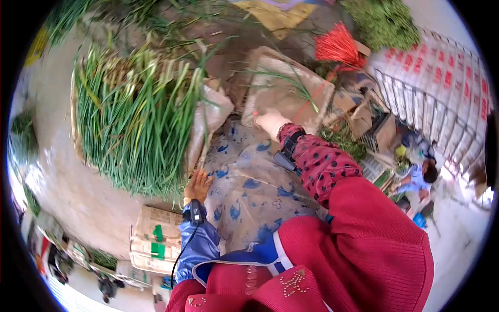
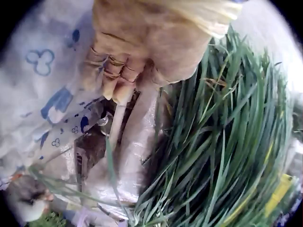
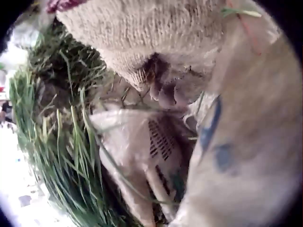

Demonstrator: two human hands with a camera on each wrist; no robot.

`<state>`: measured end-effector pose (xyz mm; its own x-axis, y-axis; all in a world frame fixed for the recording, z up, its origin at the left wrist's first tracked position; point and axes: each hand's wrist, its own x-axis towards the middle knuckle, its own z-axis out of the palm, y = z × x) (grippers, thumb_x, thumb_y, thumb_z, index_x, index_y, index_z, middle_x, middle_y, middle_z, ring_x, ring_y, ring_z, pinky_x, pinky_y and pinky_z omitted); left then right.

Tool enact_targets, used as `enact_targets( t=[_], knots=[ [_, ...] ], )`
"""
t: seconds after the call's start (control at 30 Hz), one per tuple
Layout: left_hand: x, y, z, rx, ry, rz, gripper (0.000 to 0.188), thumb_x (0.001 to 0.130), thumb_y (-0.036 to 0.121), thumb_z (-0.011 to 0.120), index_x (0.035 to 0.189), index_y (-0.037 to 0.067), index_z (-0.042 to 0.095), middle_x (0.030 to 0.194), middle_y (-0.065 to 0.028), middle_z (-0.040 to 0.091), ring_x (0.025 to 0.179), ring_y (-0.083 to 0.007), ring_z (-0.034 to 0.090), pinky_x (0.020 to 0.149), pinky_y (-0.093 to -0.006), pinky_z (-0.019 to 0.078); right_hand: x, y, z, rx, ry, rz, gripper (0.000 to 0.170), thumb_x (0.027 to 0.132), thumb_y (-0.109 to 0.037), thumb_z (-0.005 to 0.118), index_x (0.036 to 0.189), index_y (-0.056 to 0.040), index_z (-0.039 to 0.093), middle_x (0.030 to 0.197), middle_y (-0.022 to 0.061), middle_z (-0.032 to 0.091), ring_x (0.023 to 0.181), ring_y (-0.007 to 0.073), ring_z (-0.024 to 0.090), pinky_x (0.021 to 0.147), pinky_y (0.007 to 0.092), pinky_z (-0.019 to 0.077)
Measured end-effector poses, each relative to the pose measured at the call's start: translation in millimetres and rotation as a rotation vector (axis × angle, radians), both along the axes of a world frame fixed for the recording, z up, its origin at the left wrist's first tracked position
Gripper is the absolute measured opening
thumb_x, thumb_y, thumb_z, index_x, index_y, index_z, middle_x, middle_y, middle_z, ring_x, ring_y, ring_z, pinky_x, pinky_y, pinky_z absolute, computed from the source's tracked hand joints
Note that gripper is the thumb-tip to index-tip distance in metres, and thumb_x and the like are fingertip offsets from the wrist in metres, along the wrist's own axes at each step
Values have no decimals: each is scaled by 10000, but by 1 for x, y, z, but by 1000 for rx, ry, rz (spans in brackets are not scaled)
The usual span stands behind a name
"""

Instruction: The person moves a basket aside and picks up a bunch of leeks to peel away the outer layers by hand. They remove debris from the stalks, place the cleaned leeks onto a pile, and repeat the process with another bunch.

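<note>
In the head view my gloved left hand (image 1: 198,184) is beside the lower right corner of a big heap of long green leafy stalks (image 1: 138,122). Its fingers (image 2: 110,90) are loosely bent, with the tips right at the end of a pale rod (image 2: 117,118) beside clear plastic. My right hand (image 1: 271,124), in a knitted glove, is at the near edge of a pale, shallow bin (image 1: 291,83). A few green stalks (image 1: 299,86) lie across that bin. The right fingers (image 3: 165,94) are bent; I cannot tell whether they pinch anything. A blue-patterned sheet (image 1: 252,182) spreads below both hands.
Red ties (image 1: 338,47) are bundled beyond the bin, near a leafy green pile (image 1: 382,23). A metal rack (image 1: 431,104) holds white sacks at right. A plastic crate (image 1: 156,239) stands at lower left. Another person (image 1: 418,177) is at far right, near cardboard boxes.
</note>
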<state>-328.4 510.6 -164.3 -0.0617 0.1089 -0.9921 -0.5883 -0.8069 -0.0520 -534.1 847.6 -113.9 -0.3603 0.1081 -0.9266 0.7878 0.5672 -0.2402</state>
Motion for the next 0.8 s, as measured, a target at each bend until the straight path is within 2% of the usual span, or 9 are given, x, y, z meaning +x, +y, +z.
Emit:
enact_targets(
  t=[0.23,0.27,0.33,0.37,0.43,0.53,0.73,0.77,0.8],
  knots=[
    [14,-32,-1,-155,-28,-97,354,945,161,501,1285,62,503,1194,-110,593,1104,-287,565,926,-497,498,110,133,-9,158,9,-362,315,856,-248,554,1064,-26,634,899,205,667,834,342,647,767,395,495],
    [11,-37,1,-153,-17,-137,359,936,165,520,1280,62,506,1192,-111,596,1100,-290,568,922,-504,499,141,148,-17,331,89,-31,307,861,-234,534,1063,-25,633,921,213,665,857,346,647,761,396,497],
    [-4,-44,1,-151,17,-218,371,918,173,557,1269,63,511,1187,-114,600,1094,-295,573,916,-518,501,190,155,-18,191,-94,-485,365,887,-318,502,1051,-23,642,1024,237,643,998,385,606,858,443,469],
    [-20,-46,10,-131,81,-318,391,898,173,596,1260,50,516,1185,-136,601,1083,-307,580,881,-514,525,201,152,-3,315,12,-129,373,889,-326,509,1068,-28,642,1017,225,653,984,379,614,855,439,470],
    [-67,-37,23,-152,143,-441,333,913,126,583,1233,45,540,1059,-142,653,945,-279,644,802,-464,569,224,140,14,286,-169,-177,396,904,-327,488,1123,-27,627,1002,200,669,957,378,623,821,409,482],
    [-160,-9,66,-167,438,-677,309,921,138,599,1213,46,555,952,-114,684,804,-217,669,744,-397,584,267,115,17,174,-214,-587,261,846,-177,566,1047,-29,642,851,110,673,771,183,635,698,309,492],
    [-336,154,322,-455,1395,-963,594,918,190,602,1408,-36,355,857,-87,692,725,-144,646,675,-279,540,271,108,15,144,-50,-481,306,802,-215,559,1068,-84,636,980,166,676,950,311,648,821,369,490],
    [-344,178,359,-526,1570,-913,633,908,135,577,1429,-68,281,797,-90,682,626,-169,631,619,-281,546,264,109,18,145,83,-487,214,815,-122,581,992,-2,602,763,85,629,630,151,579,588,295,457],
    [-359,199,385,-218,1916,-896,660,898,102,559,1458,-30,236,733,-95,664,526,-179,596,531,-304,543,275,111,4,107,95,-551,221,815,-112,581,1002,3,597,758,84,624,630,145,574,582,289,452]
  ],
)
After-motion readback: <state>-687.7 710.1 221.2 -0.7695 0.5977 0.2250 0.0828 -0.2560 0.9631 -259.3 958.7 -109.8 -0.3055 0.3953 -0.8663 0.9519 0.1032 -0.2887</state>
